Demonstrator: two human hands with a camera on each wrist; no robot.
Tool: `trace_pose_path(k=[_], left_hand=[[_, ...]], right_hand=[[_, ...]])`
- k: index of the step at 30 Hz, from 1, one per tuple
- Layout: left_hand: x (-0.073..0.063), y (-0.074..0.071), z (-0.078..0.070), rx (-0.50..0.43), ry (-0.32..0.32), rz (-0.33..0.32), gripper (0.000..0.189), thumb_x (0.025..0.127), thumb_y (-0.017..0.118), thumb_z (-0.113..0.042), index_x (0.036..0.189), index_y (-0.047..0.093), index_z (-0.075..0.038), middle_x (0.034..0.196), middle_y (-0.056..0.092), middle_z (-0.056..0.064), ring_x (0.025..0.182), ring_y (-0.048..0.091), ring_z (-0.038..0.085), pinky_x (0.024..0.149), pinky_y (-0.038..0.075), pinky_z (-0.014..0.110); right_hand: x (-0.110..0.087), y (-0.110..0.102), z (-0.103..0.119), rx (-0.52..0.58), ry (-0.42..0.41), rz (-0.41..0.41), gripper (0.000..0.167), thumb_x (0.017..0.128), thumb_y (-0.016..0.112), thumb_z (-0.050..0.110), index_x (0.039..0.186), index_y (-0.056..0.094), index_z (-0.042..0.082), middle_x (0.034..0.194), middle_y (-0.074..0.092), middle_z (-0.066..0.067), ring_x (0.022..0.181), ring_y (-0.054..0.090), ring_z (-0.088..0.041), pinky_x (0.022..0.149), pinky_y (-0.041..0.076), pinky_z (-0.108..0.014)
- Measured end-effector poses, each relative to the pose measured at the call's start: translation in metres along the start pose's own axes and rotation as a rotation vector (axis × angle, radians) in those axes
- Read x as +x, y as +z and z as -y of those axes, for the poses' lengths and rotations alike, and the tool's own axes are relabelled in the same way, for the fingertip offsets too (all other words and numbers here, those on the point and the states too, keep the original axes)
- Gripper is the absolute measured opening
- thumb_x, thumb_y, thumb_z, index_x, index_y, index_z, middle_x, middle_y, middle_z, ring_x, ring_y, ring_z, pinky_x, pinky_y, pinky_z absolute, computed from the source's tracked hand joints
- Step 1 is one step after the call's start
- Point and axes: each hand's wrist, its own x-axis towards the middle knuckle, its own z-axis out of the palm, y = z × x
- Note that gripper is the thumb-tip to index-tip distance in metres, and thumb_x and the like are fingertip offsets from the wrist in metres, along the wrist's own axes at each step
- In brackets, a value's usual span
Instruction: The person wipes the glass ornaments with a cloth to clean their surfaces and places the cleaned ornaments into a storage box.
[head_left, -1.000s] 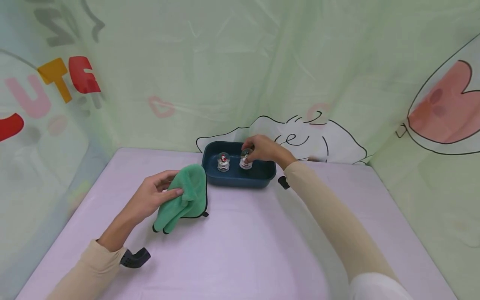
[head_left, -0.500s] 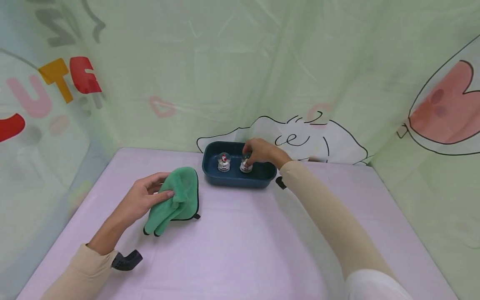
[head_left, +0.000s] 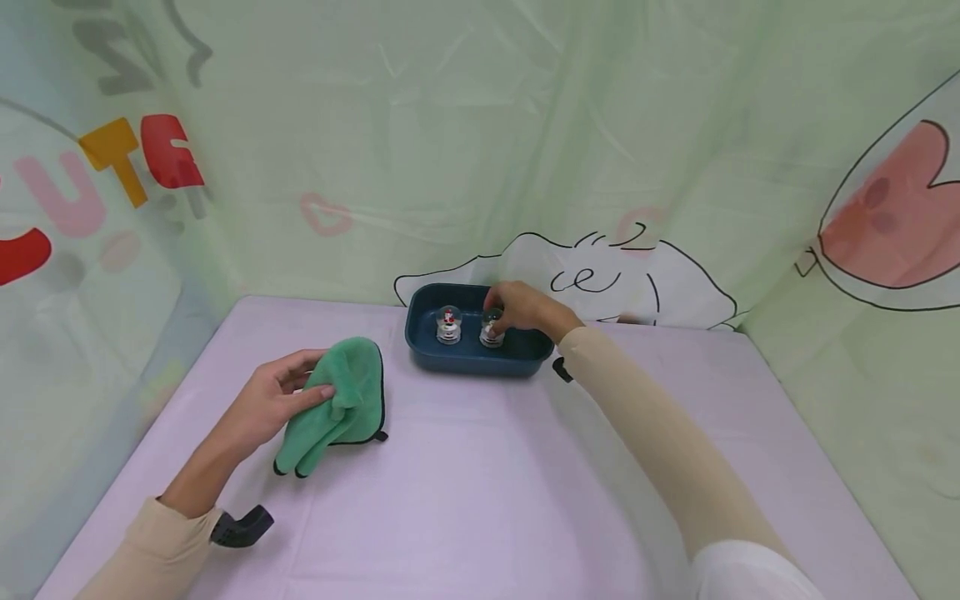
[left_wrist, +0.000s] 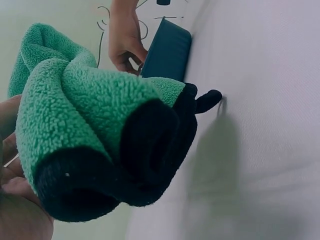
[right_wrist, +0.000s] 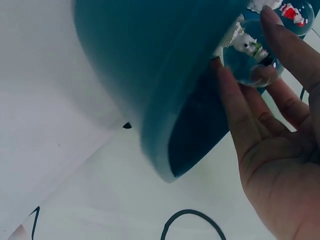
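Note:
Near the left side of the table, my left hand (head_left: 272, 402) pinches a folded green cloth (head_left: 348, 404) with black edging between thumb and fingers. The cloth hangs over the tabletop, its shadow below it in the left wrist view. My right hand (head_left: 525, 306) reaches into a dark blue tray (head_left: 480, 365) at the back of the table. Its thumb and fingers curl round a small snow globe (right_wrist: 250, 55) with a white figure inside. A second snow globe (head_left: 448, 327), with a red and white figure, stands upright in the tray to the left.
A pale purple cover lies over the table (head_left: 450, 492). Behind the tray rises a light green printed curtain (head_left: 375, 150), with more of it along both sides. A black wrist mount (head_left: 243, 527) sticks out at the left sleeve.
My left hand has moved left and slightly nearer with the cloth, away from the tray. My right hand has lowered its snow globe slightly within the tray.

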Motion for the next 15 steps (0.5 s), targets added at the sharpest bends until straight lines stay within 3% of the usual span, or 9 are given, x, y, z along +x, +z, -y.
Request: trace_pose_path(k=[7, 15], left_hand=[[-0.005, -0.006, 0.002, 0.008, -0.001, -0.003, 0.047, 0.097, 0.071, -0.018, 0.141, 0.057, -0.006, 0.129, 0.065, 0.002, 0.110, 0.066, 0.008, 0.084, 0.058, 0.025], [-0.004, -0.011, 0.005, 0.004, 0.006, 0.019, 0.047, 0.098, 0.070, -0.016, 0.141, 0.056, -0.003, 0.129, 0.064, -0.004, 0.111, 0.066, 0.005, 0.085, 0.058, 0.025]], right_hand=[[-0.009, -0.003, -0.007, 0.066, -0.075, -0.028, 0.053, 0.086, 0.083, 0.010, 0.134, 0.062, -0.001, 0.133, 0.065, -0.017, 0.122, 0.061, -0.030, 0.108, 0.047, -0.044], [-0.031, -0.014, -0.004, 0.144, -0.082, -0.030, 0.061, 0.087, 0.082, 0.017, 0.141, 0.057, 0.001, 0.139, 0.061, -0.016, 0.129, 0.057, -0.033, 0.109, 0.046, -0.047]])
